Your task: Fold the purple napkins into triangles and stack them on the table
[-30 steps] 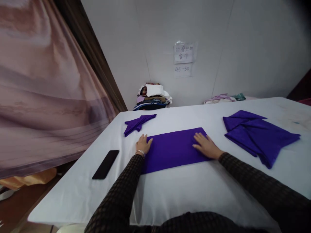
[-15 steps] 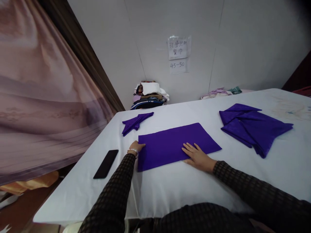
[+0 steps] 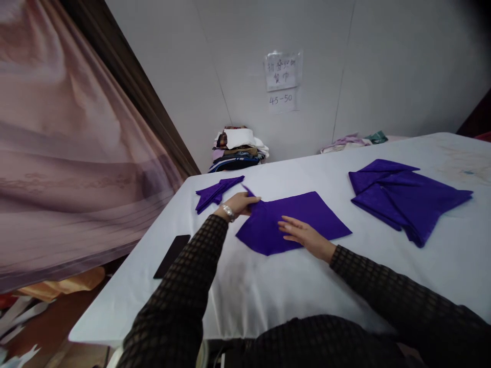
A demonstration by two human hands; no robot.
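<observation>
A purple cloth napkin [image 3: 307, 217] lies on the white table [image 3: 307, 286] in front of me. My left hand [image 3: 241, 203] pinches its left corner and has folded it up toward the far edge, so the left end now forms a slanted flap. My right hand [image 3: 303, 235] rests flat on the napkin's near edge with the fingers stretched out, pressing the fabric down. A small folded purple napkin [image 3: 217, 192] lies just left of my left hand.
A stack of purple napkins [image 3: 406, 197] sits at the right. A black phone [image 3: 172, 255] lies near the table's left edge. Folded clothes [image 3: 240, 148] are piled by the wall, more fabric [image 3: 349, 142] at the back. A pink curtain [image 3: 69, 143] hangs left.
My left hand took the napkin's near-left corner and carried it up and right, folding it diagonally. My right hand slid from the right end toward the near middle edge.
</observation>
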